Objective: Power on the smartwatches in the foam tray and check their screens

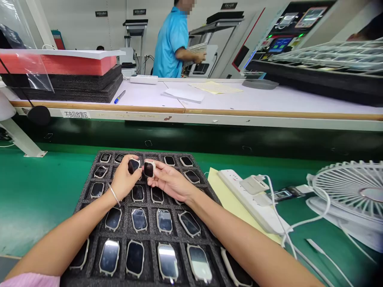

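A black foam tray (pixel 89 175) lies on the green mat in front of me, its pockets filled with several smartwatch bodies with dark screens. My left hand (pixel 123 181), a thin bracelet on its wrist, pinches one watch body (pixel 133 165) above the tray's far rows. My right hand (pixel 167 181) holds a second watch body (pixel 149 169) right beside it. The two watch bodies sit almost side by side, screens toward me. Both forearms reach over the tray's near rows.
To the right lie a yellow sheet (pixel 221 191), a white power strip (pixel 254 199) with cables, and a white fan (pixel 350 195). Beyond a dark conveyor (pixel 209 137) runs a white shelf holding foam sheets (pixel 68 81), a pen (pixel 119 97), papers. A person in a blue shirt (pixel 172 44) stands behind.
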